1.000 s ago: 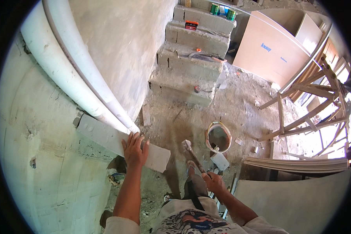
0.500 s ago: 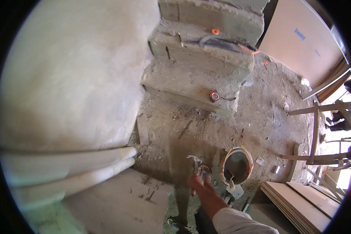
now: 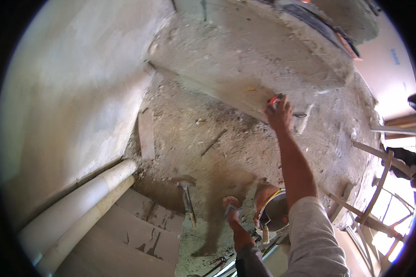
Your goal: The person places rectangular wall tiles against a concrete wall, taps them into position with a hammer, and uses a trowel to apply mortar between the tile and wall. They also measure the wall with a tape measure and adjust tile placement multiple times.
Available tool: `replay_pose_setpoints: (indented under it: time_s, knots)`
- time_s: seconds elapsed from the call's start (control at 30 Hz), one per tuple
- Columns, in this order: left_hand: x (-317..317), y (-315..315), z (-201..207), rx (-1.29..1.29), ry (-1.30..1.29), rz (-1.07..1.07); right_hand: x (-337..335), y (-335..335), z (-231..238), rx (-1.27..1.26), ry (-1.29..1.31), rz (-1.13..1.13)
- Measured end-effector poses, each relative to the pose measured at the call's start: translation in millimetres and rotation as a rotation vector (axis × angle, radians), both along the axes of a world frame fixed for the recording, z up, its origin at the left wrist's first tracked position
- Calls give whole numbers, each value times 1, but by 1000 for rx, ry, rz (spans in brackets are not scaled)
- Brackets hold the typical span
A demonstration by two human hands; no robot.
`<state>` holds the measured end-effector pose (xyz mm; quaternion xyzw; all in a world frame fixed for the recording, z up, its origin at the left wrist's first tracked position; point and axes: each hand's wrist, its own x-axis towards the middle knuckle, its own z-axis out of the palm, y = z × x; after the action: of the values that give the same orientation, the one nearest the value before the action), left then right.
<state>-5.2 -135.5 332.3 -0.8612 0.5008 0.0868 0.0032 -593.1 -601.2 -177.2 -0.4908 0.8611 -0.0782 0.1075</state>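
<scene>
My right hand (image 3: 279, 113) stretches far forward to the edge of the low concrete step (image 3: 226, 69). Its fingers are closed round a small red and dark tape measure (image 3: 273, 101), which they partly cover. A hammer (image 3: 187, 203) with a metal head lies on the dirt floor, left of a foot in a sandal (image 3: 231, 206). Under my right arm stands a bucket (image 3: 263, 198) with grey contents, partly hidden by the sleeve. A light tool handle (image 3: 265, 234) shows at its near rim. My left hand is out of view.
Two thick pale pipes (image 3: 88, 198) run along the plastered wall (image 3: 78, 92) at left. Boards (image 3: 138, 221) lie beside them. A wooden frame (image 3: 379, 184) stands at right. Small rubble and a thin rod (image 3: 214, 142) lie on the floor.
My right hand has let go of the hammer, now on the floor to the left, and has moved forward onto the tape measure. The view has shifted closer to the steps.
</scene>
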Motion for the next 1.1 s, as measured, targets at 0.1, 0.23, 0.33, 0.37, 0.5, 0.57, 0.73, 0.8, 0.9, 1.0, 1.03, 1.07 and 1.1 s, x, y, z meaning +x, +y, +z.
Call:
replay_pose_setpoints:
  time_s: [0.1, 0.23, 0.33, 0.37, 0.5, 0.57, 0.73, 0.8, 0.9, 1.0, 1.03, 1.07, 1.1]
  knots:
    - [1, 10, 14, 13, 15, -2, 1, -1, 1, -6, 59, 66]
    - [15, 45, 16, 74, 8, 82, 31, 61, 26, 102, -268, 149]
    - [19, 65, -2, -86, 66, 85, 86, 144, 100, 472, -918, 86]
    - [13, 67, -2, 19, -28, 129, 109, 175, 142, 667, -1170, 78]
    - [-17, 32, -7, -113, -53, 240, 238, 262, 348, 1107, -2114, 48]
    - [-47, 15, 8, -361, 188, 233, 292, 277, 451, 1242, -1910, 378]
    - [-73, 43, 81, -630, 1319, 554, 402, 313, 605, 448, -846, 1930]
    - [-51, 68, 96, -667, 1455, 585, 427, 340, 633, 515, -762, 2012]
    - [-29, 118, 99, -606, 1292, 461, 453, 389, 647, 673, -583, 2029]
    - [-6, 180, 93, -647, 1322, 525, 477, 446, 645, 631, -863, 1969]
    - [2, 203, 91, -722, 1342, 525, 487, 462, 644, 664, -790, 2004]
    - [14, 227, 87, -697, 1252, 559, 494, 471, 645, 672, -749, 2044]
    - [26, 254, 82, -681, 1191, 588, 497, 472, 647, 654, -706, 2080]
